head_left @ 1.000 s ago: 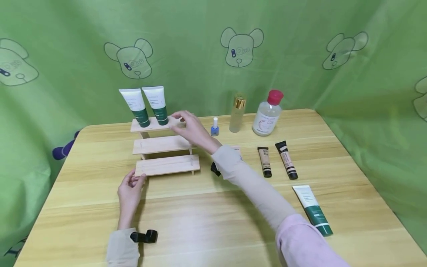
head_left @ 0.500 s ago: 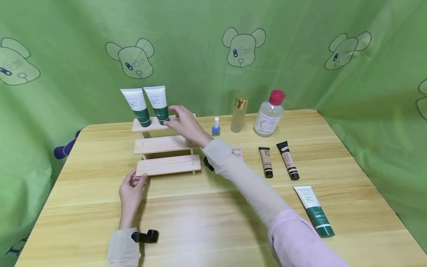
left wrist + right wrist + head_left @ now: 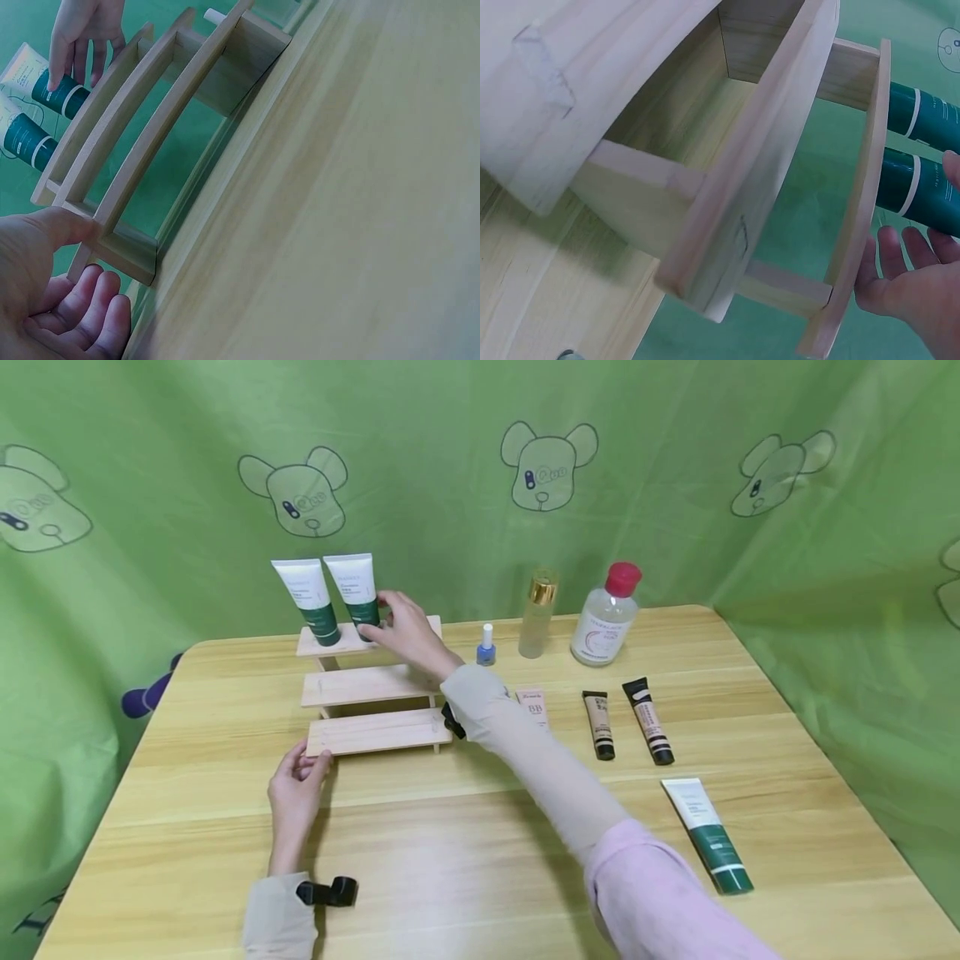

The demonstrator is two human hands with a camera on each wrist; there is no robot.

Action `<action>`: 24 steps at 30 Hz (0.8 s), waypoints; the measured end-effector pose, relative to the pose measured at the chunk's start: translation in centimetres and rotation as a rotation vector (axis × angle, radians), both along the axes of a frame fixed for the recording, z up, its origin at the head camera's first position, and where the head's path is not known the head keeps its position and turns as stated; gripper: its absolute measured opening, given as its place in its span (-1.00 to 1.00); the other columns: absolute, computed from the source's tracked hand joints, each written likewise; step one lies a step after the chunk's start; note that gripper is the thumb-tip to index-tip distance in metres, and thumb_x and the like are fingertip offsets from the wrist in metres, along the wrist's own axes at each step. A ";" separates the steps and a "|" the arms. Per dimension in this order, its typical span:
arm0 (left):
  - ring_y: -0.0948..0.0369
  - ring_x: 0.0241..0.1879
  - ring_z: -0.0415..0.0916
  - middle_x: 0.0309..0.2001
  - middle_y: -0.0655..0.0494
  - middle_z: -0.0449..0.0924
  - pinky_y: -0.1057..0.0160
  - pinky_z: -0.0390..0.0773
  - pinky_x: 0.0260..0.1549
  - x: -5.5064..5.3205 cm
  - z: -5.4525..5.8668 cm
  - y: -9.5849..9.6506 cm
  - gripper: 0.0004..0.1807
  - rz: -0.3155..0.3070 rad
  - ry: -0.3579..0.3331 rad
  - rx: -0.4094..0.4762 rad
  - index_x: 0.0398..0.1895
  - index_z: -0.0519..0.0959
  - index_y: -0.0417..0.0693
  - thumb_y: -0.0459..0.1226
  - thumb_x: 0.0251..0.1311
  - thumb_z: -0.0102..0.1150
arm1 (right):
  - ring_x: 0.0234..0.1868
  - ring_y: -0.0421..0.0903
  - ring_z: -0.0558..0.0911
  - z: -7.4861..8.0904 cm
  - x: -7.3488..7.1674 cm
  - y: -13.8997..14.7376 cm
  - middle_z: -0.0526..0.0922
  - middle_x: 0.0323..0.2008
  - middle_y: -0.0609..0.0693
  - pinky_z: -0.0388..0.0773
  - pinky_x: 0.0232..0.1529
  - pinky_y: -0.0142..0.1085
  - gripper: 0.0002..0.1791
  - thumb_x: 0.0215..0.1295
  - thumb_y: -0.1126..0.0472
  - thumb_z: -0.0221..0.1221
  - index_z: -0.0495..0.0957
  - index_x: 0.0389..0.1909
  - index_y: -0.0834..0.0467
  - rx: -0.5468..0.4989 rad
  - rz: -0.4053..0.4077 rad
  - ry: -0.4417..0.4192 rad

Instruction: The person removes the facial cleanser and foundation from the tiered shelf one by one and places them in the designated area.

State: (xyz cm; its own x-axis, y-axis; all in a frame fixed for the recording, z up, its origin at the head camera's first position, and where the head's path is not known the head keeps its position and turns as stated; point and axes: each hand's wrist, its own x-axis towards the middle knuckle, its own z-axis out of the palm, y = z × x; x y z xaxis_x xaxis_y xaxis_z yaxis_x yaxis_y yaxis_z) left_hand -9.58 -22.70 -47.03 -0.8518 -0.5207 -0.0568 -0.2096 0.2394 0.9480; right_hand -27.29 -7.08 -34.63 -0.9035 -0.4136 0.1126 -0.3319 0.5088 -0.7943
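Observation:
A three-tier wooden display rack (image 3: 367, 683) stands at the left of the table. Two white-and-green squeeze tubes stand on their caps on its top tier, the left tube (image 3: 303, 597) and the right tube (image 3: 352, 589). My right hand (image 3: 411, 631) grips the right tube low down, thumb across its green front and fingers at its far side. In the right wrist view my right hand (image 3: 915, 274) shows beside the lower end of that tube (image 3: 922, 191). My left hand (image 3: 295, 789) pinches the left corner of the lowest tier (image 3: 97, 225), thumb above and fingers curled below.
Right of the rack stand a blue nail polish bottle (image 3: 486, 647), a gold-capped bottle (image 3: 537, 614) and a red-capped bottle (image 3: 603, 618). A pink BB item (image 3: 532, 703), two small black-capped tubes (image 3: 598, 724) (image 3: 647, 718) and a third green-white tube (image 3: 707, 835) lie on the table.
My right hand has moved left along the top tier, from beside the right tube to around its lower part. The left hand keeps its hold on the rack.

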 end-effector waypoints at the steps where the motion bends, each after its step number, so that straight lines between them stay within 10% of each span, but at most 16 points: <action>1: 0.55 -0.45 0.43 -0.27 0.05 0.54 0.59 0.49 -0.45 0.0 -0.1 0.0 -0.47 -0.002 -0.003 0.000 0.22 0.40 -0.30 -0.21 0.25 0.20 | -0.01 -0.12 0.46 0.0 0.0 -0.1 0.44 0.10 -0.01 0.48 -0.02 -0.36 -0.34 0.26 0.06 0.24 0.26 0.32 0.17 0.000 -0.003 -0.005; 24: 0.53 -0.45 0.44 -0.25 0.00 0.54 0.59 0.50 -0.43 -0.1 0.1 0.0 -0.47 0.001 -0.003 0.023 0.23 0.39 -0.30 -0.23 0.25 0.20 | -0.01 -0.03 0.54 0.1 -1.2 -1.1 0.52 0.08 0.12 0.52 0.01 -0.30 -0.40 0.23 0.19 0.27 0.28 0.24 0.22 -0.038 0.035 -0.046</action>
